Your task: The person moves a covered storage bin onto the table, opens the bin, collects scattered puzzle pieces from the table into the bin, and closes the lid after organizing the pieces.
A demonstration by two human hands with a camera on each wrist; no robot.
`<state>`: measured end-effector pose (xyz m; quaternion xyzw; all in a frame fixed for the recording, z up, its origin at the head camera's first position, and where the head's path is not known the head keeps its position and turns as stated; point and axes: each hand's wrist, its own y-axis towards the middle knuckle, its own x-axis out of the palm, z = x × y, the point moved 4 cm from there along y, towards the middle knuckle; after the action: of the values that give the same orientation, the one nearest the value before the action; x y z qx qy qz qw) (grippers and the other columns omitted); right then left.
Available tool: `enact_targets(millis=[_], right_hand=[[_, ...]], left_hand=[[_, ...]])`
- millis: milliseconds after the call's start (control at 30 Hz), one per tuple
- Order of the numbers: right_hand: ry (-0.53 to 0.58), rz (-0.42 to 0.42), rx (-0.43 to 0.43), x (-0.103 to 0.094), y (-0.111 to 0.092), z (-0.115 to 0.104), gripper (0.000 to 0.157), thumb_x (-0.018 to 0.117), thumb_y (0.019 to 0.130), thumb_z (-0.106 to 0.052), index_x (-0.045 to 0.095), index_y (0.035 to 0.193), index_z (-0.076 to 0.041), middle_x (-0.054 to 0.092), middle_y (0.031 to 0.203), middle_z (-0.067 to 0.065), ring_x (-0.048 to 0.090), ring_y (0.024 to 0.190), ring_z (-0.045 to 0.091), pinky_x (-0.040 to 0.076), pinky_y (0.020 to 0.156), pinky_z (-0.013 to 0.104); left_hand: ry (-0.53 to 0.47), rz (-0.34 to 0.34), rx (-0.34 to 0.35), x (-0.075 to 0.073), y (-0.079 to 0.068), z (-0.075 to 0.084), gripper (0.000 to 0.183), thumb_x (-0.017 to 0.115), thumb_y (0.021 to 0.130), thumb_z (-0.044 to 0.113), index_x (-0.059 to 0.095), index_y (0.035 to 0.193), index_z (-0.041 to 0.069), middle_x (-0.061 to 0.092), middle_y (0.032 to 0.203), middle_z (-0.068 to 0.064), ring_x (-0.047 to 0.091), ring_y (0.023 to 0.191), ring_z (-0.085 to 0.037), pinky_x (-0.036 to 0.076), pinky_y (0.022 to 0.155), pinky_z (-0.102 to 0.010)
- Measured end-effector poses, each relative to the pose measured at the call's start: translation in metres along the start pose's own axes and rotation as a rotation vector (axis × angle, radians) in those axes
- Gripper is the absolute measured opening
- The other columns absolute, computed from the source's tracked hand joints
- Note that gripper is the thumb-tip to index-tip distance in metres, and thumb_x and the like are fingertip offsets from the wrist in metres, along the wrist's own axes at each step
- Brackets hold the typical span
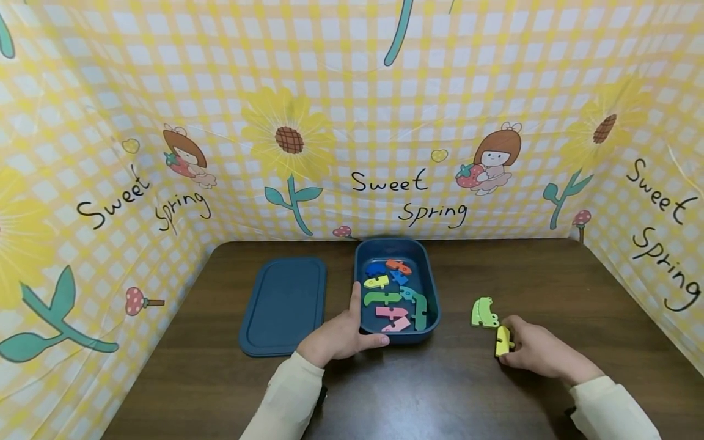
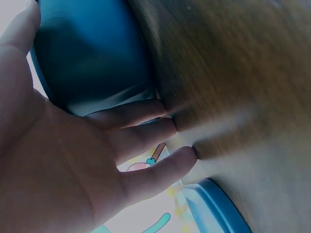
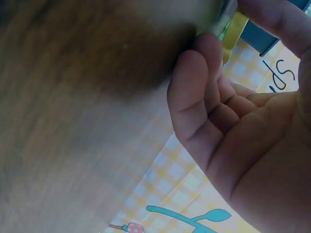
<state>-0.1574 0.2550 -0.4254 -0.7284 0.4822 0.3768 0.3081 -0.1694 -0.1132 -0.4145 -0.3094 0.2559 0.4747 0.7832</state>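
In the head view, my right hand [image 1: 536, 349] pinches a yellow puzzle piece [image 1: 503, 341] between thumb and fingers, low over the table. A light green crocodile-head puzzle piece [image 1: 483, 313] lies right by it; I cannot tell whether the two touch. The yellow piece [image 3: 235, 36] shows only partly in the right wrist view. My left hand [image 1: 342, 333] rests at the near left corner of a dark blue box [image 1: 433, 287], index finger along its left side and thumb at its front rim. Its other fingers [image 2: 160, 177] extend straight in the left wrist view.
Inside the box lie several colored puzzle pieces, among them a long green one [image 1: 382, 298], a yellow one [image 1: 376, 282] and an orange one [image 1: 398, 267]. The box's blue lid [image 1: 283, 305] lies flat to its left. Checked cloth [image 1: 385, 122] surrounds the brown table [image 1: 181, 379].
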Motion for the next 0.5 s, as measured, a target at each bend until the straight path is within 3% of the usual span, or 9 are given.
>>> enact_targets(millis=[267,500], right_hand=[[0.015,0.028,-0.025,-0.0014,0.0007,-0.0025,0.06,0.082,0.074,-0.014,0.052,0.123,0.004,0.053,0.078,-0.001,0.049,0.065,0.008,0.042,0.059,0.027],[0.06,0.026,-0.018,-0.0043,0.0036,-0.0092,0.067,0.083,0.077,-0.014,0.049,0.131,0.006,0.051,0.081,0.0,0.048,0.067,0.012,0.04,0.058,0.028]], left_hand=[[0.007,0.003,0.0,-0.0008,-0.0003,-0.0005,0.123,0.07,0.089,0.059,-0.02,0.159,0.013,0.037,0.154,-0.027,0.055,0.125,-0.037,0.046,0.1,-0.05],[0.01,0.005,0.0,-0.001,-0.0006,0.0002,0.124,0.071,0.088,0.058,-0.02,0.159,0.012,0.038,0.153,-0.027,0.056,0.123,-0.037,0.047,0.099,-0.05]])
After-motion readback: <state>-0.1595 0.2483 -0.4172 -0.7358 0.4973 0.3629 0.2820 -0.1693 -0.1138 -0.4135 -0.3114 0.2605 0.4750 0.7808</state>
